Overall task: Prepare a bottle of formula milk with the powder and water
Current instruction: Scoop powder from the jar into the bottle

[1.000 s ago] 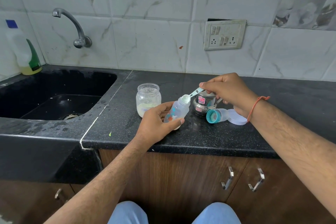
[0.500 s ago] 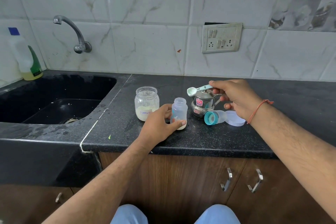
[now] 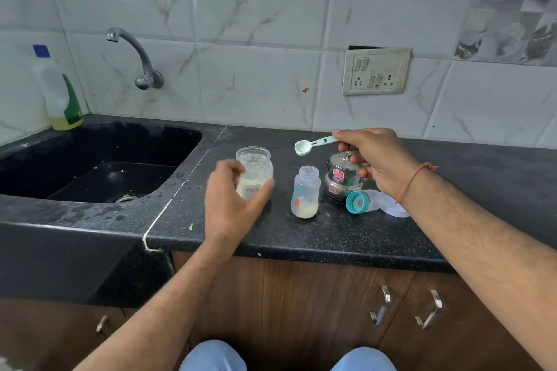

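The clear baby bottle [image 3: 306,190] stands upright and uncapped on the black counter [image 3: 301,238], with pale powder in its bottom. Left of it is the open powder jar [image 3: 254,159]; my left hand [image 3: 232,202] curls round its front, thumb at its right side. My right hand [image 3: 373,159] pinches the handle of a pale green measuring spoon [image 3: 304,147], held level above and just behind the bottle. The spoon's bowl shows only white residue. A small steel water pot [image 3: 340,181] stands behind the bottle, partly under my right hand.
The teal bottle cap [image 3: 358,202] lies on its side right of the bottle, beside a white jar lid [image 3: 398,209]. A black sink [image 3: 99,166] with a tap [image 3: 135,54] is at the left, a detergent bottle [image 3: 60,93] in the corner. Cabinet handles [image 3: 381,307] sit below.
My left hand set the tilted bottle upright, let go and moved left to the powder jar. My right hand lifted the spoon off the bottle's mouth and up, now level above it.
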